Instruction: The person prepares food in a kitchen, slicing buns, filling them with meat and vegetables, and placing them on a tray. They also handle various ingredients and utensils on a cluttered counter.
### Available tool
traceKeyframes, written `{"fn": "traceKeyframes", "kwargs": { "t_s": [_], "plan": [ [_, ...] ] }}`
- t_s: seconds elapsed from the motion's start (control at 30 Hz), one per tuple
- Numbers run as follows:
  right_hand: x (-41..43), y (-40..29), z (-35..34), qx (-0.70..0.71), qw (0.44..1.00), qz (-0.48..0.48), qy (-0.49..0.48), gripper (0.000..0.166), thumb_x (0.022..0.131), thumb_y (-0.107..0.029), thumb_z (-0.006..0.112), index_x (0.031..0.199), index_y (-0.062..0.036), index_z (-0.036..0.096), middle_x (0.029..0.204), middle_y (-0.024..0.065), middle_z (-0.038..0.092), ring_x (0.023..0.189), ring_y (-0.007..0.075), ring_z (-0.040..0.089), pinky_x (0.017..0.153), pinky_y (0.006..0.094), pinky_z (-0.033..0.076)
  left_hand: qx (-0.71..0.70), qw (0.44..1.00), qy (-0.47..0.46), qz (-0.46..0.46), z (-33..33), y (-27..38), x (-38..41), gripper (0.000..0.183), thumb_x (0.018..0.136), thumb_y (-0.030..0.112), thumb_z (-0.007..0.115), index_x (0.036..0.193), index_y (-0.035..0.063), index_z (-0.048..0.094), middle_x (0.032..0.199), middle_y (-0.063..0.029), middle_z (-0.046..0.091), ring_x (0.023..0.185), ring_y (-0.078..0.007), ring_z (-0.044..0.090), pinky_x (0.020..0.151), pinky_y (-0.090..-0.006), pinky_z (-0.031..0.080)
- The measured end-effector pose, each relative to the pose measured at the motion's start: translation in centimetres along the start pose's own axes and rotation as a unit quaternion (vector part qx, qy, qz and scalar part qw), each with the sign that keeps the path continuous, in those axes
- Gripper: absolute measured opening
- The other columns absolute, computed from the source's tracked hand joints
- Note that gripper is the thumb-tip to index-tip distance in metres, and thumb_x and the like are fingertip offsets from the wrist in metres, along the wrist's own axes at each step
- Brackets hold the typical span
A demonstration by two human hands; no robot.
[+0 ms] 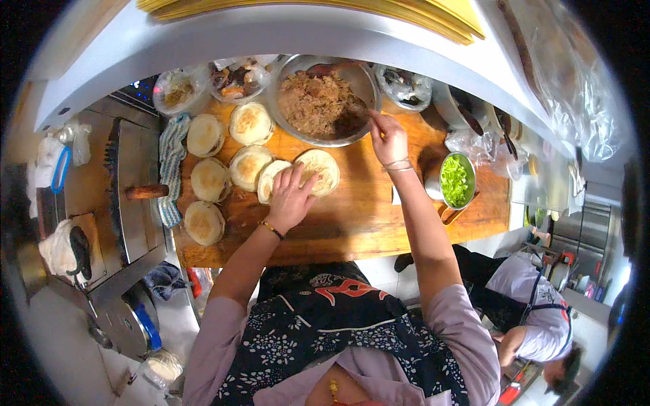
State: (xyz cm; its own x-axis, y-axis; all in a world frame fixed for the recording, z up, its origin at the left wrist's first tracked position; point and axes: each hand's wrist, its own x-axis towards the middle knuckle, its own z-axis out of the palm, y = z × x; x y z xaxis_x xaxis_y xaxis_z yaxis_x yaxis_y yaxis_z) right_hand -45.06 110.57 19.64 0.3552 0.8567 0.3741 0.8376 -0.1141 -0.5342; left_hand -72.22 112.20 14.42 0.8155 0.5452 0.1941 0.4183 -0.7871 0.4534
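My left hand (290,199) lies with fingers spread across a split round flatbread. Its fingertips rest where the two halves meet. One half (323,171) lies open with its pale inner face up, and the other half (269,182) is partly under my hand. At the right rim of a large metal bowl (278,119), my right hand (390,139) grips a spoon (359,107), its far end down in the filling. Brown minced filling (317,99) heaps up inside the bowl. Whole browned flatbreads (251,166) lie left of my left hand.
A metal pot of chopped green vegetable (454,181) stands right of my right forearm. Plastic-lined tubs (238,81) line the back below a shelf (315,38). A striped cloth (172,167) and a wooden handle (147,191) lie left. Another person (528,304) is at the lower right.
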Motion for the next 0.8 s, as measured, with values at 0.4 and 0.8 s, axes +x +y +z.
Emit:
{"fn": "traceKeyframes", "kwargs": {
  "t_s": [0.4,0.8],
  "plan": [
    [-3.4,-0.9,-0.5,-0.028,0.978,-0.183,-0.099,0.033,0.076,0.0,0.058,0.109,-0.0016,0.061,0.084,0.0149,0.061,0.082,0.0338,0.058,0.072,0.0417,0.049,-0.102,0.98,0.141,-0.094,-4.0,-0.9,3.4,0.033,0.083,0.016,0.065,0.112,0.0024,0.059,0.118,-0.0182,0.049,0.106,-0.0361,0.05,0.089,-0.0429,0.044],
    [-2.8,-3.2,2.6,-0.022,0.998,-0.021,-0.055,0.021,0.081,-0.006,0.057,0.102,-0.0024,0.062,0.086,0.0191,0.062,0.081,0.0365,0.06,0.072,0.0441,0.05,-0.214,0.941,0.189,-0.179,-1.3,-4.8,9.8,0.017,0.079,-0.002,0.062,0.096,0.0012,0.062,0.089,-0.0137,0.058,0.072,-0.0274,0.061,0.064,-0.0358,0.05]
  ]
}}
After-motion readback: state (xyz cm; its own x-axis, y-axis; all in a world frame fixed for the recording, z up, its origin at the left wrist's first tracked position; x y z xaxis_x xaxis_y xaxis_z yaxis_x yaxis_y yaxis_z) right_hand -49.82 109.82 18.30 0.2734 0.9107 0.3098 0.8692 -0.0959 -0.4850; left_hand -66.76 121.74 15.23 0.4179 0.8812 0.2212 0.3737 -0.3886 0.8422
